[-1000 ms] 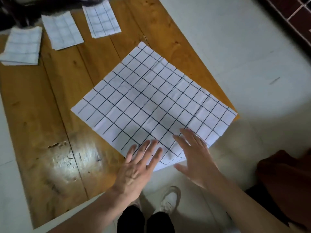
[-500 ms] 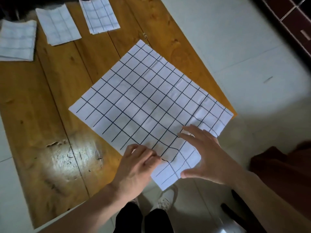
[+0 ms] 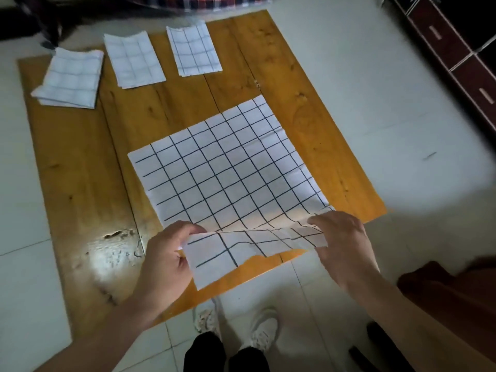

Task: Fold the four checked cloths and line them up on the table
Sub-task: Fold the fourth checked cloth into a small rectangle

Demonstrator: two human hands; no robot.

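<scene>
A large white cloth with a black check (image 3: 228, 178) lies spread on the wooden table (image 3: 80, 183). Its near edge is lifted off the wood and hangs between my hands. My left hand (image 3: 166, 261) pinches the near left corner, and my right hand (image 3: 343, 245) pinches the near right corner. Three folded checked cloths lie in a row along the far edge: a left folded cloth (image 3: 71, 77), a middle folded cloth (image 3: 134, 60) and a right folded cloth (image 3: 193, 49).
The low table stands on a pale tiled floor (image 3: 349, 76). My white shoes (image 3: 236, 326) are just below the table's near edge. A dark drawer unit (image 3: 461, 49) is at the far right, a brown object (image 3: 451, 296) at the near right, and plaid fabric (image 3: 214, 2) beyond the table.
My hands went from lying flat on the cloth's near corner to gripping its near edge at both corners and lifting it. The camera view has shifted, so the cloth looks squarer to me.
</scene>
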